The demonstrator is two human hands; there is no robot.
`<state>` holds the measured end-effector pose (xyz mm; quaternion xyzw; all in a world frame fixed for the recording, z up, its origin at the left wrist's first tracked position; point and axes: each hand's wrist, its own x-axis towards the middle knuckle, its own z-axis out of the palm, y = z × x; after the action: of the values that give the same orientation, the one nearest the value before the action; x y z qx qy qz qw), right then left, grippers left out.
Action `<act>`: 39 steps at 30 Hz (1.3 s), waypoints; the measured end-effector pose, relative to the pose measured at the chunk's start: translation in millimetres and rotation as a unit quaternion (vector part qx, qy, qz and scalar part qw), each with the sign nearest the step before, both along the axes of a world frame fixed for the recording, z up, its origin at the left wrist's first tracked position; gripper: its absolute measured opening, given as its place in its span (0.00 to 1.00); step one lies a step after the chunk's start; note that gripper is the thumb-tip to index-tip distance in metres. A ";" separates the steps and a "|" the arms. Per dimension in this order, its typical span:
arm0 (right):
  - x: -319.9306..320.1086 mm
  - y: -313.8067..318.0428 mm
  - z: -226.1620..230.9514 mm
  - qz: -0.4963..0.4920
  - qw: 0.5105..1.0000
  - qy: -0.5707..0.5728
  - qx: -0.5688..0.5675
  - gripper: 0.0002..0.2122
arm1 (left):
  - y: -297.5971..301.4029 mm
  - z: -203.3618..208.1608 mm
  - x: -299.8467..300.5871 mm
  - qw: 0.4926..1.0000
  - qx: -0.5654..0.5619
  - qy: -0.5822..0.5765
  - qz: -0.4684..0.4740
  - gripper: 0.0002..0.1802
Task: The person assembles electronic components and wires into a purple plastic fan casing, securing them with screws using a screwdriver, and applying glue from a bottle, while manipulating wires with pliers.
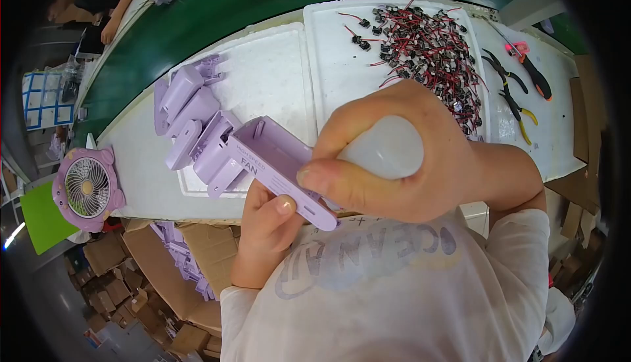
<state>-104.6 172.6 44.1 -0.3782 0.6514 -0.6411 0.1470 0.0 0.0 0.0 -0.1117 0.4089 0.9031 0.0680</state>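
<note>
My left hand (268, 214) grips a lilac plastic fan housing (279, 171) from below, thumb on its near side wall. The housing is a long open tray shape with printing on that wall, and it tilts down to the right. Over its right end, my right hand (420, 158) is closed round a white translucent bottle (386, 148), whose rounded end faces up. The bottle's other end and the spot beneath it are hidden by my fingers. Just left of the housing, several more lilac housings (197, 109) lie heaped on a white foam tray (273, 60).
A second white tray (335, 33) bears a pile of small switches with red and black wires (427, 46). Right of it lie pliers (509, 92) and a screwdriver (536, 76). A pink desk fan (87, 188) stands far left. Below is a cardboard box (154, 263) with lilac parts.
</note>
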 end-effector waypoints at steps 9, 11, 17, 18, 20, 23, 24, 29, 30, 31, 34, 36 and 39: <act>0.2 -2.4 -3.8 -0.007 1.000 -0.017 -0.012 0.06 | -3.1 -0.8 1.0 1.000 0.002 -0.002 -0.014 0.28; -1.3 -0.4 -2.3 0.007 1.000 -0.007 0.027 0.06 | -3.6 -1.5 1.3 1.000 0.007 0.000 -0.015 0.28; 0.3 1.8 -2.6 0.008 1.000 -0.003 0.022 0.05 | -5.4 0.3 -4.2 0.999 -0.001 -0.005 -0.035 0.30; 0.2 2.0 -2.2 0.008 1.000 -0.003 0.022 0.05 | -8.2 -1.0 -5.2 0.999 0.000 -0.005 -0.035 0.30; -0.1 2.7 -0.7 0.008 0.999 -0.008 0.035 0.04 | -13.4 -7.2 -5.8 0.993 0.044 0.044 -0.103 0.33; -11.7 5.7 5.4 -0.055 0.997 0.036 0.046 0.04 | -15.9 -11.3 -0.9 0.998 0.025 0.018 -0.052 0.36; -18.0 5.7 9.8 -0.113 0.984 0.095 0.095 0.05 | -16.4 -14.0 -0.3 0.998 0.025 0.020 -0.050 0.36; -80.9 1.3 -28.7 -0.258 0.881 0.351 0.185 0.08 | -14.6 -14.5 -4.2 0.998 -0.037 0.042 -0.004 0.35; -91.4 3.0 -37.6 -0.237 0.879 0.341 0.236 0.11 | -17.6 -17.3 -3.8 0.995 -0.028 0.078 -0.047 0.35; -100.1 8.1 -46.0 -0.219 0.872 0.329 0.290 0.14 | -15.5 -14.8 -4.6 0.995 -0.025 0.079 -0.050 0.35; -125.1 14.2 -74.4 -0.153 0.801 0.398 0.422 0.16 | -8.1 -8.1 -4.0 0.992 -0.115 0.022 -0.038 0.37; -118.0 14.0 -79.4 -0.163 0.787 0.434 0.408 0.14 | -6.8 -9.6 -1.1 0.995 -0.082 0.051 -0.018 0.42; -95.8 14.4 -66.9 -0.157 0.807 0.430 0.373 0.09 | -8.5 -8.7 -4.0 0.992 -0.082 0.094 -0.032 0.47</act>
<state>-200.4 187.0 -22.8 -0.4235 0.8876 -0.1347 -0.1213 -4.0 -8.5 -8.7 -0.0186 0.4894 0.8705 0.0484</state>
